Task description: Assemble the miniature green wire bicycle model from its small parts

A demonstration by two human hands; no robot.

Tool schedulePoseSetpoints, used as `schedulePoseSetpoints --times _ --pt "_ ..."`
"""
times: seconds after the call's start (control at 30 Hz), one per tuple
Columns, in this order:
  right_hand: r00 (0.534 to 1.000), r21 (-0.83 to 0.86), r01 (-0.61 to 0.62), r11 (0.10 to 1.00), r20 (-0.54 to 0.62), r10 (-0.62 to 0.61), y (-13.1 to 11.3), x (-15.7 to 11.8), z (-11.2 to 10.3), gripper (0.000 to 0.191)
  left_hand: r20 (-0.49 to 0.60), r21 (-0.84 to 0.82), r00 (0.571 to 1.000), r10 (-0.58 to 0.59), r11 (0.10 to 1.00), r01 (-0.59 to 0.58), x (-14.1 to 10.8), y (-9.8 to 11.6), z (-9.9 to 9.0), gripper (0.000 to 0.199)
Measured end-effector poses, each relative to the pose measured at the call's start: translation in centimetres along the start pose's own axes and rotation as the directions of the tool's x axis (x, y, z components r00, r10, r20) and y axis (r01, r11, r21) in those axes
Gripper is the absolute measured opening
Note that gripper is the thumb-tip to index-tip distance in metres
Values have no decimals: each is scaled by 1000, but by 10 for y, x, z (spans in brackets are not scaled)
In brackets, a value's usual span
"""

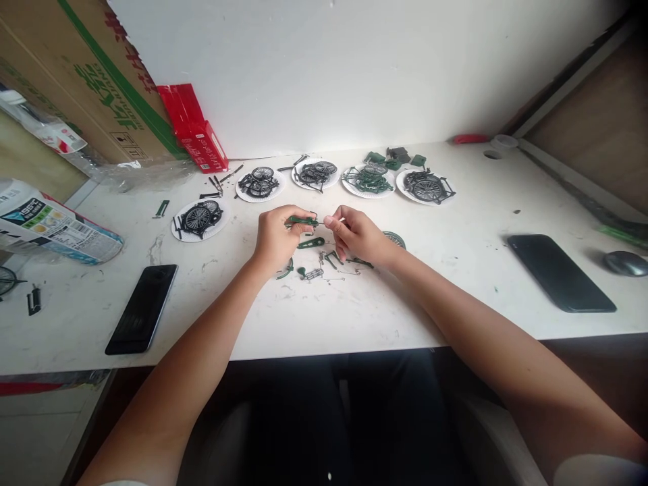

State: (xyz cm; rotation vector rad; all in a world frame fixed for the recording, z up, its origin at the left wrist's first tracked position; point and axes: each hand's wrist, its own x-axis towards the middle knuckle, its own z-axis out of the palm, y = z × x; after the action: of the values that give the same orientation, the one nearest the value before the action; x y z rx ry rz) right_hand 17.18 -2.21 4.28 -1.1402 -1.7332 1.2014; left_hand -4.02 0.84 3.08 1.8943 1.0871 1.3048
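My left hand (pixel 277 233) grips a small green part (pixel 302 220) between thumb and fingers, above the middle of the white table. Close on its right, my right hand (pixel 357 233) pinches a thin dark rod (pixel 322 223) that reaches to the green part. Below the hands lie a flat green piece (pixel 310 243), a green curved piece (pixel 286 270) and several small metal and green bits (pixel 314 273). A green wheel (pixel 395 238) is partly hidden behind my right hand.
Paper plates with black or green parts, one being a plate (pixel 195 237), stand behind the hands. A phone (pixel 142 309) and a bottle-like package (pixel 61 223) are at left. A red box (pixel 202 145) stands at back left; a black pad (pixel 561 273) and mouse (pixel 626 263) are at right.
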Motion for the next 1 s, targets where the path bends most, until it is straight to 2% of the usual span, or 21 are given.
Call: schedulePoseSetpoints --times 0.43,0.7,0.87,1.0 --pt "993 -171 1 985 -119 -21 5 2 5 56 21 28 1000 15 999 -16 1 -10 3 14" --pt "985 -128 18 992 -169 -40 6 2 5 68 21 18 1000 -4 1000 3 2 -8 3 13" --pt "983 -149 44 988 -173 -70 7 1 4 55 9 17 1000 15 1000 -16 2 -7 3 14" --pt "989 -109 84 990 -108 -96 11 3 1 51 -13 16 1000 -3 1000 4 4 -7 1 15"
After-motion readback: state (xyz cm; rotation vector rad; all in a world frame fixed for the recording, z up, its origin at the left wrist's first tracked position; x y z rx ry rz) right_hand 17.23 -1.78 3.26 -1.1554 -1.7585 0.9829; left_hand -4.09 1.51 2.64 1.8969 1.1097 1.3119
